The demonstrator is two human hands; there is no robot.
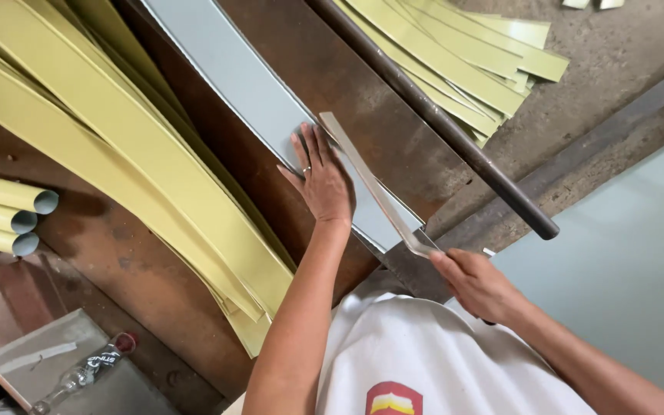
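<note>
Left hand [323, 180], fingers spread, pins pale grey-blue sheet-metal strip [247, 84] flat on rusty brown bench [124, 261]; right hand [476, 283] w/ fingers curled round long steel shear blade [370, 188], keeping it along the cut

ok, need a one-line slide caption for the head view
Left hand pressing flat on a pale blue sheet strip while the right hand grips a thin metal strip at its near end, yellow-green strips stacked alongside.

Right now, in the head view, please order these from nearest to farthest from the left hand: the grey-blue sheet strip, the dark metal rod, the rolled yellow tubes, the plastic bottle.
1. Grey-blue sheet strip: under the left hand, touching it.
2. Dark metal rod: to its right, running diagonally.
3. Rolled yellow tubes: far at the left edge.
4. Plastic bottle: lower left corner, lying on a grey box; its distance is close to the tubes'.
</note>
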